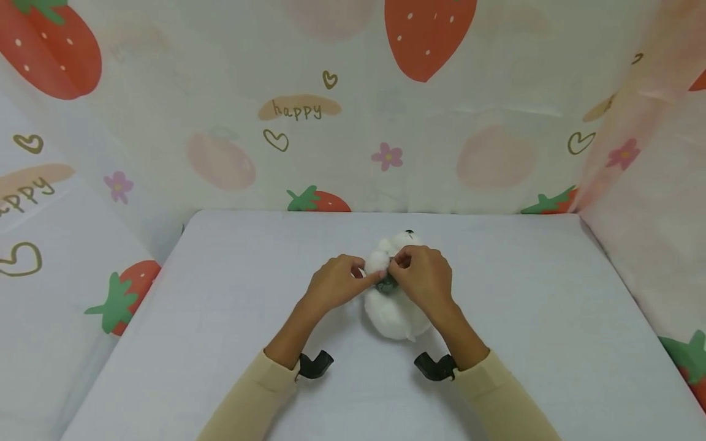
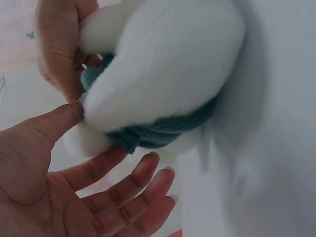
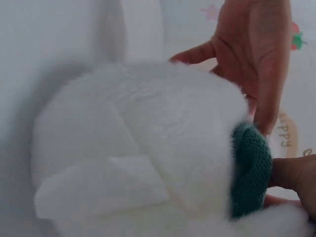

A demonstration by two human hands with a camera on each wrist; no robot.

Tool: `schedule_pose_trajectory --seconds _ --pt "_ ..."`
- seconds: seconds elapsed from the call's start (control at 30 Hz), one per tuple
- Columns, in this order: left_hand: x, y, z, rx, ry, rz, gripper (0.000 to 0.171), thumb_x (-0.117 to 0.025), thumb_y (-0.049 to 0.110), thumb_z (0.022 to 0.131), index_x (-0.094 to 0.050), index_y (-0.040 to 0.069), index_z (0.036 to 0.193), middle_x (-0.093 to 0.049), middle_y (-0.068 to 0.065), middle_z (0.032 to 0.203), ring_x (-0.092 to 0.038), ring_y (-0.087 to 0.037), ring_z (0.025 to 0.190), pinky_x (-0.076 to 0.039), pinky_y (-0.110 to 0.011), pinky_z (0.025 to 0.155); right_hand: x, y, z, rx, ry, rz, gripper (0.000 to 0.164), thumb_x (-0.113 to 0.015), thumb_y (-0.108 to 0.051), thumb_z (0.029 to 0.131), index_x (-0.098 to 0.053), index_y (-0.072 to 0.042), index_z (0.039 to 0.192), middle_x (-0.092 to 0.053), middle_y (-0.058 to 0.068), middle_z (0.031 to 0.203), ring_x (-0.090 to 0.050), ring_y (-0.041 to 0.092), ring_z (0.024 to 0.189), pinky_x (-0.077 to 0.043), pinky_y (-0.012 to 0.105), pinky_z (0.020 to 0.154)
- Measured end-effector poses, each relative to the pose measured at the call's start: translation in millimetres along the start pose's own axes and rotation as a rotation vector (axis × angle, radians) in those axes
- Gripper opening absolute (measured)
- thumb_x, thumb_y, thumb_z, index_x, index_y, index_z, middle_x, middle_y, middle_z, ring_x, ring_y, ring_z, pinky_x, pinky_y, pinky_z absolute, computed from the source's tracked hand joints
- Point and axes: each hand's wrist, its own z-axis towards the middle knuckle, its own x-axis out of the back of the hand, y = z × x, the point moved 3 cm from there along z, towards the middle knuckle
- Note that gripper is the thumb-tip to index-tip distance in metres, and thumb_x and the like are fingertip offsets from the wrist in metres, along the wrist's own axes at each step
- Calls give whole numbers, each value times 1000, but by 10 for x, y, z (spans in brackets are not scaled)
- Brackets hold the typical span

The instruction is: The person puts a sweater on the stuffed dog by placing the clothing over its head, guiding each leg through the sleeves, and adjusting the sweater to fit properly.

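A fluffy white plush toy (image 1: 394,315) rests on the table, its dark nose toward the far side. A dark green knitted garment (image 1: 387,284) wraps round its middle. My left hand (image 1: 336,283) is at the toy's left, the thumb on the knit's edge and the other fingers spread loosely beside it, as the left wrist view shows. From the right, my right hand (image 1: 427,275) pinches the knit between thumb and forefinger, close to the left thumb. In the right wrist view the green knit (image 3: 252,170) lies between both hands, and a white cloth label (image 3: 103,187) hangs from the fur.
The toy is on a white-covered table (image 1: 220,318). A printed curtain (image 1: 353,135) with strawberries, hearts and flowers stands behind and at both sides. Dark wrist-camera mounts (image 1: 317,365) jut inward from the cream sleeves, low over the table.
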Motion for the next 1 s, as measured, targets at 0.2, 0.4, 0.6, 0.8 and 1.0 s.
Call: schedule_pose_trajectory --seconds 0.2,0.4,0.6,0.8,1.0 --pt "-99 -41 18 -123 38 -106 45 -70 51 93 -60 20 123 -71 -1 102 -65 -14 81 -51 -33 65 70 57 27 110 32 164 12 -73 -16 93 -79 -7 99 -76 3 87 -68 18 75 -54 36 67" --pt "-108 -38 -10 -241 82 -122 65 -74 44 92 -46 28 149 -65 -3 126 -63 -19 113 -52 -44 91 526 249 37 118 215 324 12 -69 -8 96 -77 -3 104 -75 9 85 -68 20 73 -51 23 65" --pt "-24 -40 -107 -265 76 -63 58 -78 45 88 -61 22 138 -61 -2 126 -56 -20 121 -46 -46 103 693 405 17 48 -67 199 18 -75 -15 92 -75 -8 109 -73 5 84 -66 17 67 -49 31 60" --pt "14 48 -95 -323 83 -96 60 -81 42 85 -62 21 138 -60 -3 128 -54 -21 122 -45 -44 105 553 369 -47 103 -328 39 24 -80 -20 88 -75 -9 109 -71 -2 86 -63 15 72 -50 34 63" --pt "-14 220 -96 -331 102 -79 61 -82 47 84 -63 22 137 -62 -2 124 -56 -21 116 -49 -46 96 334 300 -81 144 -287 -140 21 -81 -16 86 -77 -11 106 -69 -2 83 -58 15 70 -47 31 57"
